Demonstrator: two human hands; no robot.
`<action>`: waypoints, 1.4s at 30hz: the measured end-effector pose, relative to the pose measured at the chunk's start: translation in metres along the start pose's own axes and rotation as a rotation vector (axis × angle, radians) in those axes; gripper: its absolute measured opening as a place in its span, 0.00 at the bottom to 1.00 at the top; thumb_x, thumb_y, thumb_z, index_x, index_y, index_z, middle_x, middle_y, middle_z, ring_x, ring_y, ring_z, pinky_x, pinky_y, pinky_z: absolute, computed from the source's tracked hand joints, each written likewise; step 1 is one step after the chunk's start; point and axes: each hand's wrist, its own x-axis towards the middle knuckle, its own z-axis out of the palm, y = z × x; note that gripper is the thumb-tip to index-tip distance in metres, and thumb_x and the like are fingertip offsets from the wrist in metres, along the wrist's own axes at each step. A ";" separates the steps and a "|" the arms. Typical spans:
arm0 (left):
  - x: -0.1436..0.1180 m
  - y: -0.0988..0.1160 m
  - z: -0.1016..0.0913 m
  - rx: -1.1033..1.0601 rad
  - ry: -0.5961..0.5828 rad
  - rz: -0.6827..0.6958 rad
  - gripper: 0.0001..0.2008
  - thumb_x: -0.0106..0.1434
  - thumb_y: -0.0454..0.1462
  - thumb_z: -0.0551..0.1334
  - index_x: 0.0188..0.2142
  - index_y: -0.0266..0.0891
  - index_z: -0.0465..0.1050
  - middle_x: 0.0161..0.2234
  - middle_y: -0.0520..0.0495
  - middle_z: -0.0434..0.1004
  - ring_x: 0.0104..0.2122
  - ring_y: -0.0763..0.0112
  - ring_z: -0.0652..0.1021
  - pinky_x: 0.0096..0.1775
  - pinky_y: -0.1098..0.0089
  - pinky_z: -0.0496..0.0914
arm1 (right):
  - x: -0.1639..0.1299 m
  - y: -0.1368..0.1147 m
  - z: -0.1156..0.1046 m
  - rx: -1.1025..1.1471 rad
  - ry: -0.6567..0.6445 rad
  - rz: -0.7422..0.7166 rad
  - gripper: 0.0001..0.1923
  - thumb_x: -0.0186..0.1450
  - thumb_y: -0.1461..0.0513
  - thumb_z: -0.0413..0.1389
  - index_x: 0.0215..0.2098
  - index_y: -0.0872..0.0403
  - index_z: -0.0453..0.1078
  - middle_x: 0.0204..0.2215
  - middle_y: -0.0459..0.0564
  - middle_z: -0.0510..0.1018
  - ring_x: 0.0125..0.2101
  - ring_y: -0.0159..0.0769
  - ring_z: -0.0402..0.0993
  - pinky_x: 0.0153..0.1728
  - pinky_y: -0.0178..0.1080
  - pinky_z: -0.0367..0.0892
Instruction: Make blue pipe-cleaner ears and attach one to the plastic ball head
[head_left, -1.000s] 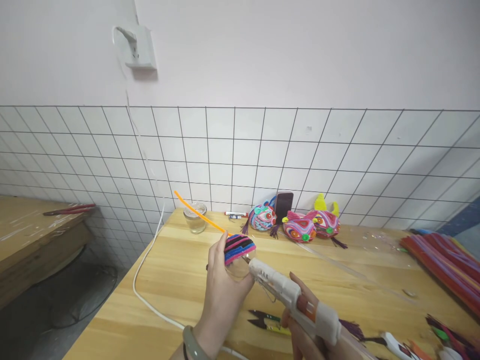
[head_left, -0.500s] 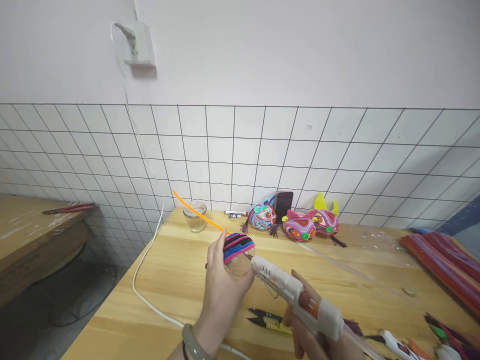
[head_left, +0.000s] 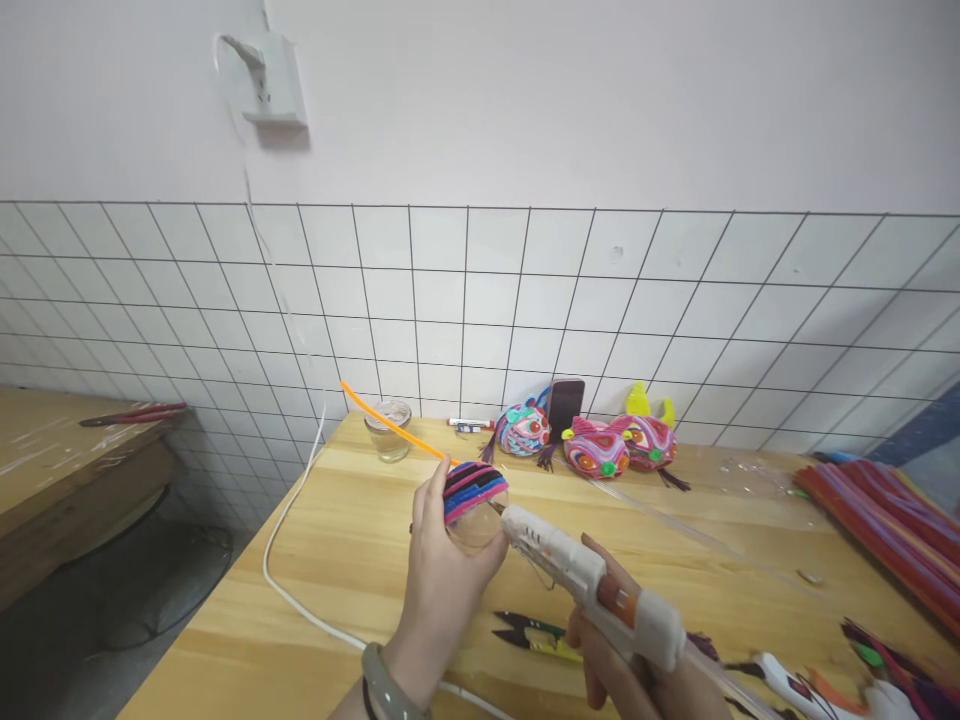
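Note:
My left hand (head_left: 442,585) holds a clear plastic ball (head_left: 472,505) whose top half is wrapped in pink, blue and black pipe cleaners. An orange pipe cleaner (head_left: 390,428) sticks out from the ball toward the upper left. My right hand (head_left: 637,675) grips a white hot glue gun (head_left: 592,585). Its nozzle touches the ball's right side just below the wrapped bands. Both hands hover above the wooden table (head_left: 352,560).
Three finished colourful wrapped figures (head_left: 592,445) and a phone (head_left: 565,405) stand at the tiled wall. A small glass jar (head_left: 388,430) is at the back left. Thread snips (head_left: 532,635) lie near my hands. Pipe cleaner bundles (head_left: 885,515) lie right. A white cord (head_left: 289,560) runs along the table's left edge.
The ball and the glue gun have shifted slightly up and left together in view. The nozzle stays against the ball.

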 end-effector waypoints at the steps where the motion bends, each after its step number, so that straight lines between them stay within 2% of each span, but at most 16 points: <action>1: 0.000 0.000 0.000 0.000 0.004 -0.004 0.38 0.47 0.37 0.65 0.56 0.41 0.51 0.49 0.41 0.61 0.49 0.58 0.66 0.50 0.57 0.62 | 0.000 0.000 0.000 -0.002 -0.005 0.003 0.28 0.58 0.42 0.45 0.45 0.52 0.70 0.13 0.46 0.73 0.19 0.38 0.75 0.24 0.36 0.71; 6: -0.001 0.002 0.000 -0.014 -0.001 -0.022 0.38 0.48 0.38 0.65 0.56 0.41 0.51 0.50 0.41 0.61 0.49 0.59 0.66 0.50 0.58 0.62 | -0.004 0.000 0.000 -0.027 -0.048 0.016 0.28 0.61 0.45 0.43 0.49 0.52 0.66 0.15 0.46 0.74 0.15 0.35 0.73 0.20 0.35 0.69; 11: -0.001 0.002 0.000 -0.041 -0.013 -0.042 0.39 0.47 0.38 0.65 0.56 0.42 0.51 0.50 0.41 0.62 0.50 0.58 0.66 0.50 0.57 0.61 | -0.007 0.002 -0.002 -0.051 -0.085 0.005 0.27 0.60 0.46 0.47 0.54 0.49 0.62 0.18 0.46 0.76 0.13 0.35 0.72 0.17 0.35 0.68; 16: 0.000 0.002 -0.001 -0.052 0.002 -0.046 0.38 0.46 0.39 0.65 0.56 0.42 0.52 0.50 0.41 0.62 0.49 0.57 0.67 0.50 0.56 0.62 | -0.004 0.003 -0.002 -0.093 -0.085 0.017 0.28 0.60 0.46 0.45 0.54 0.49 0.62 0.16 0.46 0.75 0.17 0.37 0.74 0.20 0.35 0.69; 20: 0.000 0.003 -0.001 -0.037 -0.009 -0.055 0.38 0.47 0.39 0.65 0.56 0.41 0.52 0.50 0.41 0.62 0.49 0.58 0.67 0.50 0.57 0.61 | -0.003 0.001 -0.003 -0.096 -0.105 0.042 0.29 0.59 0.45 0.44 0.53 0.51 0.63 0.13 0.44 0.73 0.14 0.37 0.72 0.20 0.36 0.69; 25: -0.001 0.001 0.001 -0.035 -0.002 -0.052 0.38 0.48 0.41 0.65 0.56 0.42 0.50 0.50 0.41 0.62 0.49 0.58 0.67 0.49 0.58 0.63 | -0.016 -0.001 -0.003 -0.164 -0.013 -0.014 0.29 0.57 0.48 0.51 0.54 0.46 0.61 0.16 0.44 0.74 0.18 0.39 0.73 0.23 0.35 0.69; 29: -0.001 0.002 0.000 -0.038 -0.009 -0.052 0.38 0.48 0.41 0.65 0.56 0.43 0.50 0.50 0.41 0.62 0.49 0.58 0.67 0.49 0.58 0.62 | -0.021 -0.003 -0.001 -0.188 0.016 -0.017 0.27 0.59 0.49 0.50 0.55 0.45 0.59 0.20 0.45 0.75 0.17 0.37 0.72 0.23 0.35 0.69; 33: -0.001 0.004 -0.001 -0.039 -0.019 -0.061 0.38 0.47 0.37 0.65 0.56 0.42 0.50 0.51 0.41 0.62 0.50 0.58 0.66 0.50 0.57 0.61 | -0.020 -0.004 0.000 -0.224 0.051 -0.048 0.26 0.60 0.51 0.49 0.56 0.46 0.58 0.17 0.45 0.73 0.17 0.37 0.71 0.23 0.34 0.69; 38: -0.001 0.004 0.000 -0.047 -0.017 -0.066 0.38 0.48 0.40 0.65 0.56 0.41 0.50 0.51 0.41 0.61 0.50 0.59 0.66 0.50 0.58 0.61 | -0.020 0.000 0.003 -0.238 0.075 -0.145 0.25 0.61 0.52 0.48 0.55 0.48 0.58 0.17 0.45 0.73 0.15 0.34 0.70 0.18 0.31 0.67; 42: -0.001 0.006 -0.001 -0.057 -0.020 -0.075 0.38 0.47 0.39 0.65 0.56 0.41 0.51 0.50 0.41 0.62 0.50 0.58 0.66 0.51 0.57 0.61 | -0.019 0.001 0.001 -0.248 0.068 -0.239 0.22 0.61 0.53 0.49 0.53 0.47 0.61 0.12 0.43 0.70 0.14 0.35 0.69 0.17 0.30 0.66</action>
